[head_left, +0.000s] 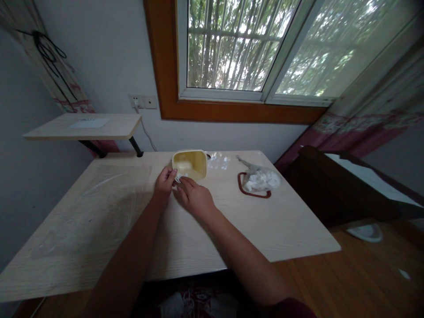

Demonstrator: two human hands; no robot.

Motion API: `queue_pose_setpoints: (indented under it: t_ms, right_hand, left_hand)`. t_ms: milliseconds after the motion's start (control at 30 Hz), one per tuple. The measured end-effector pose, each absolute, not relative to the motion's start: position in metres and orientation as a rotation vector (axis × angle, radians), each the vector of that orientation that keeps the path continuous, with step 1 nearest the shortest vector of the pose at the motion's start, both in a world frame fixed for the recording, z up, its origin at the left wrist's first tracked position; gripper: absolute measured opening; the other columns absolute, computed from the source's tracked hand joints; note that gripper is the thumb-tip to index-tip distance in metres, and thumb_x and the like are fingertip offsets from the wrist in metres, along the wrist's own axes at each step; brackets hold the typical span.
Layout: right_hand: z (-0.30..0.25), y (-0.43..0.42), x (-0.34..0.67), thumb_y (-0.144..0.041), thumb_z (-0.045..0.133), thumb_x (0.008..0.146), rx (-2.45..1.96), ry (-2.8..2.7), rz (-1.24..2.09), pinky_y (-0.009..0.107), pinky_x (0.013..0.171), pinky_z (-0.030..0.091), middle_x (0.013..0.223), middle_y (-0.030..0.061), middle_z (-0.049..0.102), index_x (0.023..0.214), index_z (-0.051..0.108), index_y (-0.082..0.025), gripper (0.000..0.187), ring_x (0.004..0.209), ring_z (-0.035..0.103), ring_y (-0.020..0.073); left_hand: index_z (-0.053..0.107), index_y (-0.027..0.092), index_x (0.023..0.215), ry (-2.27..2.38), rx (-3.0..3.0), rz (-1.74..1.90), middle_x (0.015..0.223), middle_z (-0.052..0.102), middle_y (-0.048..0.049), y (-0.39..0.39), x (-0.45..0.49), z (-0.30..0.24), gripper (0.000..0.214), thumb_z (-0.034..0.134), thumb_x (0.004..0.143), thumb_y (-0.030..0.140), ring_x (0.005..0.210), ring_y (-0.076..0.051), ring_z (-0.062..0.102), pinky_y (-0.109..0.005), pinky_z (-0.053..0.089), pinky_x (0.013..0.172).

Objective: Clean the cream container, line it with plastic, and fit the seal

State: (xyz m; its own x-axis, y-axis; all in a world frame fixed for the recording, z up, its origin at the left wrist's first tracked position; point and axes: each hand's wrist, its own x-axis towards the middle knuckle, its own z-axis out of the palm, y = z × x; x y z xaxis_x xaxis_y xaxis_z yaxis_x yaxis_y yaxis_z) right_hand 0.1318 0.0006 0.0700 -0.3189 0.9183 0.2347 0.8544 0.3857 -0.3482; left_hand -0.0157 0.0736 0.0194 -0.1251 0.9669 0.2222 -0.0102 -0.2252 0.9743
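Note:
A pale yellow plastic tub (200,167) sits near the back of the table, tilted a little toward me so that its inside shows. Just in front of its near left corner, my left hand (164,181) pinches a small white piece (179,177), too small to name further. My right hand (198,198) meets it from the other side, its fingers closed around the same piece. Both hands partly cover what they hold. To the right lies a clear plastic bag of white pieces (260,179), resting over a reddish-brown rectangular frame (245,191).
The light wood table (212,247) carries a clear plastic sheet (99,207) on the left. A raised shelf (53,128) with a paper (89,123) stands at the back left. A window (238,48) and a wall socket (142,101) are behind. Dark furniture (347,194) stands at the right.

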Motion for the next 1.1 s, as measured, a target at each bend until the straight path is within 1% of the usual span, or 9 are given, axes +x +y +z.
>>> queue_pose_setpoints:
  t_ms: [133, 400, 500, 633, 800, 900, 1100]
  right_hand:
    - [0.071, 0.004, 0.142, -0.043, 0.034, 0.106, -1.617, -2.248, 0.202, 0.033, 0.099, 0.053, 0.149, 0.0052, 0.055, 0.143, 0.052, -0.026, 0.045, 0.117, 0.066, 0.0208]
    - [0.075, 0.011, 0.166, -0.042, 0.028, 0.106, -1.836, -2.196, 0.089, 0.035, 0.091, 0.056, 0.144, 0.008, 0.06, 0.139, 0.056, -0.022, 0.047, 0.109, 0.07, 0.0231]
    - [0.073, 0.009, 0.16, -0.043, 0.029, 0.106, -1.822, -2.207, 0.087, 0.035, 0.09, 0.056, 0.147, 0.0088, 0.057, 0.14, 0.054, -0.022, 0.048, 0.11, 0.069, 0.0233]
    - [0.068, 0.004, 0.145, -0.045, 0.029, 0.106, -1.7, -2.263, 0.128, 0.034, 0.093, 0.056, 0.153, 0.0098, 0.05, 0.146, 0.048, -0.022, 0.049, 0.115, 0.067, 0.0223]
    - [0.064, 0.001, 0.136, -0.045, 0.031, 0.106, -1.621, -2.291, 0.136, 0.033, 0.09, 0.057, 0.156, 0.009, 0.046, 0.149, 0.044, -0.024, 0.05, 0.116, 0.066, 0.0212]
    - [0.063, 0.001, 0.139, -0.045, 0.03, 0.106, -1.653, -2.274, 0.106, 0.032, 0.089, 0.057, 0.154, 0.009, 0.049, 0.147, 0.046, -0.024, 0.049, 0.113, 0.068, 0.0208]
    - [0.063, 0.006, 0.153, -0.043, 0.029, 0.107, -1.791, -2.152, 0.01, 0.03, 0.085, 0.055, 0.146, 0.01, 0.057, 0.138, 0.055, -0.022, 0.046, 0.106, 0.07, 0.0208]
  left_hand:
    - [0.052, 0.021, 0.079, 1.129, 1.29, 1.483, 0.063, 0.054, 0.0046, 0.076, -0.016, 0.017, 0.036, 0.065, 0.084, 0.055, 0.053, -0.01, 0.052, -0.02, 0.043, 0.05]
    - [0.052, 0.021, 0.079, 1.161, 1.276, 1.476, 0.063, 0.053, 0.0041, 0.081, -0.017, 0.011, 0.035, 0.065, 0.085, 0.053, 0.053, -0.009, 0.052, -0.019, 0.043, 0.048]
    - [0.052, 0.021, 0.079, 1.143, 1.271, 1.484, 0.063, 0.053, 0.0044, 0.08, -0.016, 0.012, 0.035, 0.065, 0.084, 0.053, 0.053, -0.009, 0.051, -0.019, 0.042, 0.048]
    - [0.052, 0.021, 0.08, 1.127, 1.276, 1.481, 0.064, 0.054, 0.0042, 0.078, -0.015, 0.015, 0.036, 0.065, 0.084, 0.054, 0.053, -0.01, 0.051, -0.02, 0.042, 0.049]
    - [0.053, 0.021, 0.08, 1.128, 1.32, 1.481, 0.062, 0.052, 0.0051, 0.077, -0.016, 0.014, 0.035, 0.064, 0.085, 0.053, 0.052, -0.009, 0.049, -0.019, 0.04, 0.049]
    - [0.053, 0.02, 0.08, 1.128, 1.319, 1.476, 0.062, 0.053, 0.0048, 0.078, -0.016, 0.013, 0.035, 0.063, 0.086, 0.053, 0.052, -0.009, 0.05, -0.02, 0.04, 0.049]
    - [0.053, 0.02, 0.08, 1.138, 1.316, 1.492, 0.062, 0.054, 0.0043, 0.077, -0.016, 0.016, 0.037, 0.064, 0.085, 0.055, 0.051, -0.01, 0.051, -0.019, 0.04, 0.047]
